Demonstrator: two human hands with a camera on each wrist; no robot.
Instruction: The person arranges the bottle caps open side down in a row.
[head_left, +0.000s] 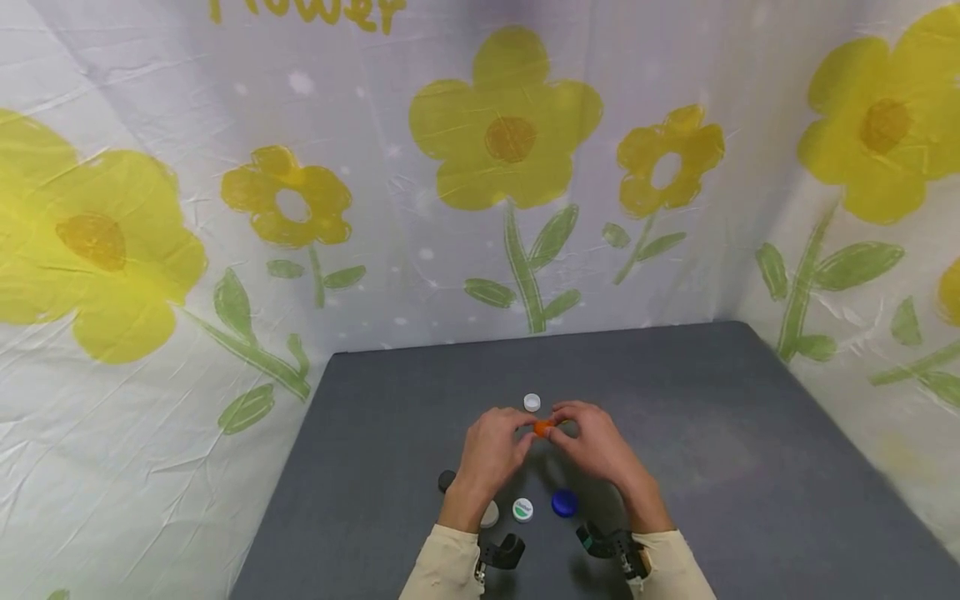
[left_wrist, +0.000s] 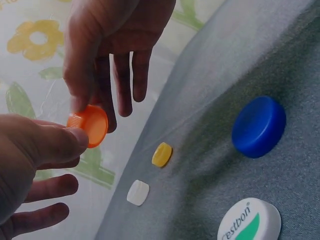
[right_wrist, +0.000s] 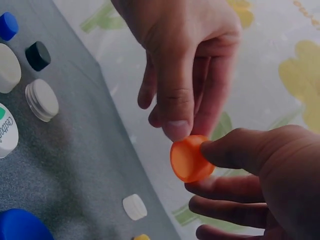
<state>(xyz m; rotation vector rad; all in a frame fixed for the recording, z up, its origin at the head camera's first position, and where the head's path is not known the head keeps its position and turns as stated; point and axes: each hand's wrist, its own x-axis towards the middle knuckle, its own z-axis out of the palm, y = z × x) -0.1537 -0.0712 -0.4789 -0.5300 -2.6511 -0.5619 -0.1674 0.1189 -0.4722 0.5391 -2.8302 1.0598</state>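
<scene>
Thumb and fingertips of the left hand (head_left: 489, 446) pinch 1 side of an orange cap (head_left: 543, 427), and those of the right hand (head_left: 597, 443) pinch the other. Each grip is narrow, while the remaining fingers fan out loosely. The orange cap is in the air above the table (head_left: 750, 500), what looks like its hollow face turned toward the wrist cameras.

The step in hand, as I judge it, is a 2-handed hold on this cap; which hand is to keep it cannot be told. The next move seems to call for 1 hand to ease off cleanly while the other holds firm; any lowering should avoid knocking the neighbours.

Below the hands, toward the table's far edge, a small white cap (left_wrist: 138, 193) and a yellow cap (left_wrist: 161, 154) lie near each other. Closer to the person, a large blue cap (head_left: 565, 502) and a Cestbon cap (head_left: 522, 510) lie apart, side by side. Toward the left edge come a ridged white cap (right_wrist: 44, 98), a plain white cap (right_wrist: 8, 68), a black cap (right_wrist: 37, 56) and a small blue cap (right_wrist: 8, 26).
</scene>
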